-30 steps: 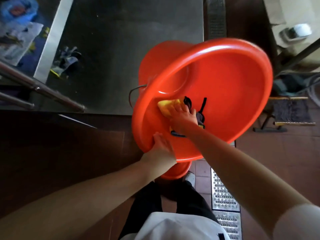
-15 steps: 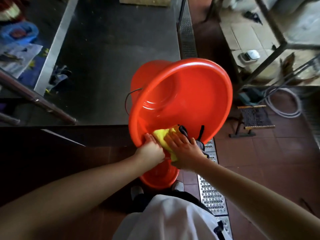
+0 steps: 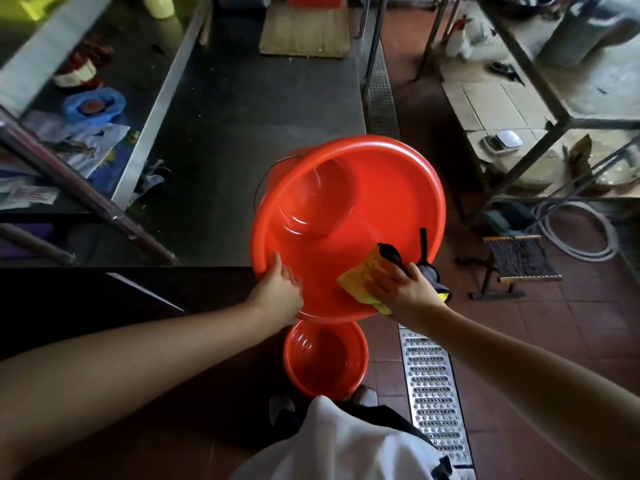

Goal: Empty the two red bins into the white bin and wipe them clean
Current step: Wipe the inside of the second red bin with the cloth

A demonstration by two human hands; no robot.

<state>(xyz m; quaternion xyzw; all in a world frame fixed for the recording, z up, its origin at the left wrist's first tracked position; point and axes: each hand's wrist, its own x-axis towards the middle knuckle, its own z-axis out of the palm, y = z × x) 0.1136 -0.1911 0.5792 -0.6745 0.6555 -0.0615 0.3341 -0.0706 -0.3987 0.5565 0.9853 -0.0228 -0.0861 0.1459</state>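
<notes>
Nearest to me, on the floor between my feet, sits the smaller red bin (image 3: 325, 362), mouth up, with what looks like a dark wet film in its bottom; I judge it not yet wiped. It stands directly under the big bin's near rim, so anything that runs off that rim would likely drip into it.

Above it I hold the large red bin (image 3: 360, 216) tilted toward me, mouth facing me. My left hand (image 3: 278, 292) grips the near-left rim, fingers curled over the edge. That is the only grip carrying the bin, as far as I can see, and the plastic looks glossy and maybe wet. If the rim slips from my fingers, the bin would likely drop onto the smaller one and knock it over.

My right hand (image 3: 401, 289) presses the yellow cloth (image 3: 363, 278) flat against the inner wall near the right rim, fingers spread over it. Dark straps hang from the cloth by that rim; they could snag on the edge or drag dirt over wiped plastic. Pressing hard this far from my left grip could twist the bin out of it.

Further off, the steel table (image 3: 242, 133) lies behind the bin. The bin's wire handle (image 3: 258, 192) hangs on that side, and a swing could catch the table's edge. I cannot see the white bin anywhere.
</notes>
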